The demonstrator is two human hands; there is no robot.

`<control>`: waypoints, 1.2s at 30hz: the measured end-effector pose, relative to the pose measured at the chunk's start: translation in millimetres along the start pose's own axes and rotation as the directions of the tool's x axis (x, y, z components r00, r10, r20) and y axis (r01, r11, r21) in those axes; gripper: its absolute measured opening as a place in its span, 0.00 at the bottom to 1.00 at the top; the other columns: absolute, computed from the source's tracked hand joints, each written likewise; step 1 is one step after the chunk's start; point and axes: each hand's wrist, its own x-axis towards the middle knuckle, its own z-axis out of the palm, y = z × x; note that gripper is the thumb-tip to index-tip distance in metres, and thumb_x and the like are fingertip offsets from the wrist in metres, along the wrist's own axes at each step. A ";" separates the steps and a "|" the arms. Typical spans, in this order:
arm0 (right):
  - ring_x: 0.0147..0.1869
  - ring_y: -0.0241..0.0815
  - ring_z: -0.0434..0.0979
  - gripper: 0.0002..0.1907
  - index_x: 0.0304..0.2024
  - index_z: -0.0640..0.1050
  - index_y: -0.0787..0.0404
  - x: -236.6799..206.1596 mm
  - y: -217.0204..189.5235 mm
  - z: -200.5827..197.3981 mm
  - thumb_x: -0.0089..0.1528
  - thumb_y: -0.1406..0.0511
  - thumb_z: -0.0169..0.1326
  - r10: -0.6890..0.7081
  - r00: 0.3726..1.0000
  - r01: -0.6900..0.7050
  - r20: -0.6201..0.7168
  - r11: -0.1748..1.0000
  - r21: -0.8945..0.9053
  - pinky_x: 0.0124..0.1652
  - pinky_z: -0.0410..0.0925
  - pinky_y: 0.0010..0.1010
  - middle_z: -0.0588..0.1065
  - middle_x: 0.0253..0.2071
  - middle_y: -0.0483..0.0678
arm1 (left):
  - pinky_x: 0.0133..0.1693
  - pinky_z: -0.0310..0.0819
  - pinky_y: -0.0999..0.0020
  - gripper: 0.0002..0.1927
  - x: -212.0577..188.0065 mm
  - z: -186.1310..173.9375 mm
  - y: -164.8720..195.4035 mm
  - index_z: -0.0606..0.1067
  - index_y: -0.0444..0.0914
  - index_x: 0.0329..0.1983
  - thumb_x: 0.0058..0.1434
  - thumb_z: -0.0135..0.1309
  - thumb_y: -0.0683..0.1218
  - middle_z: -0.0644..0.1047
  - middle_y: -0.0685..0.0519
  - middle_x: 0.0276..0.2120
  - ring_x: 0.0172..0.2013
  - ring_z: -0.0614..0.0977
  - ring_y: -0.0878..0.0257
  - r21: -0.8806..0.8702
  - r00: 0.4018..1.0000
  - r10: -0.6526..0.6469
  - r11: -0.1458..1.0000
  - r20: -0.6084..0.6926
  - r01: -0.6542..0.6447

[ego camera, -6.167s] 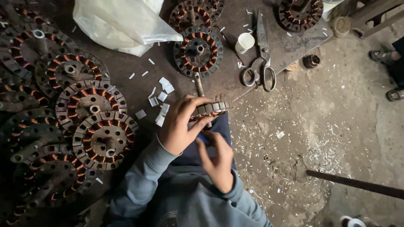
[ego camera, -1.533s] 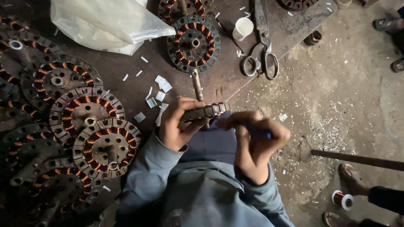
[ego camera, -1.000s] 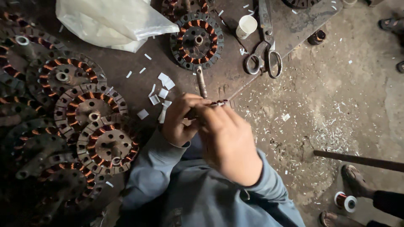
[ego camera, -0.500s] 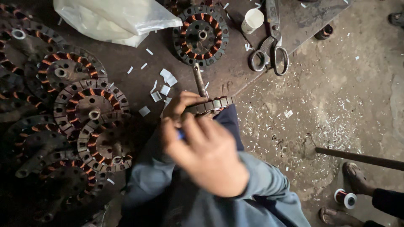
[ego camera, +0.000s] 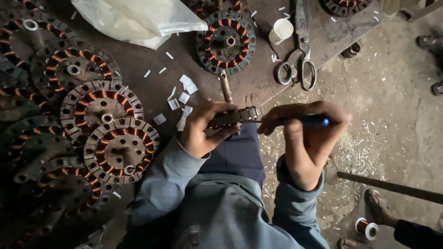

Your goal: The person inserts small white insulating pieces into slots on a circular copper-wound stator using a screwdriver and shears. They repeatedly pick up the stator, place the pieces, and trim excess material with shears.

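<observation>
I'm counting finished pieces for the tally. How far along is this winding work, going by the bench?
Looks done: several stators with copper coils lie stacked on the bench. In hand: the left hand grips a slotted metal core edge-on, while the right hand holds a blue-handled tool pointing at it. Left: this core shows no copper. White paper slips lie loose nearby.

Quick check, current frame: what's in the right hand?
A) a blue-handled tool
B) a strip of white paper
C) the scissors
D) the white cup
A: the right hand grips a blue-handled tool whose tip points at the metal part held in the left hand; the scissors and white cup lie untouched on the work surface.
</observation>
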 end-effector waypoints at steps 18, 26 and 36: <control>0.46 0.55 0.81 0.15 0.57 0.58 0.57 -1.7 32.9 -15.2 0.75 0.70 0.50 -0.038 0.992 0.021 0.119 0.989 0.145 0.47 0.76 0.46 0.76 0.46 0.61 | 0.53 0.75 0.61 0.18 5.2 -4.7 4.1 0.75 0.35 0.49 0.56 0.65 0.39 0.80 0.47 0.46 0.48 0.82 0.52 -0.029 0.999 0.053 0.998 -0.007 -0.053; 0.40 0.52 0.84 0.19 0.64 0.61 0.50 -18.1 25.5 -32.0 0.72 0.69 0.48 -0.272 0.957 0.288 -0.104 0.936 0.201 0.40 0.80 0.47 0.80 0.42 0.57 | 0.52 0.75 0.64 0.17 6.6 3.7 9.6 0.74 0.34 0.47 0.60 0.68 0.40 0.79 0.47 0.45 0.47 0.82 0.55 -0.073 0.999 0.002 0.997 -0.051 -0.006; 0.53 0.58 0.80 0.10 0.54 0.63 0.61 -80.9 45.4 -36.7 0.73 0.73 0.47 0.076 0.997 -0.075 -0.010 0.995 0.065 0.55 0.76 0.53 0.76 0.52 0.65 | 0.49 0.78 0.67 0.14 6.1 4.8 9.8 0.73 0.34 0.49 0.64 0.64 0.41 0.79 0.49 0.46 0.44 0.84 0.61 -0.228 0.996 -0.086 0.971 -0.018 0.079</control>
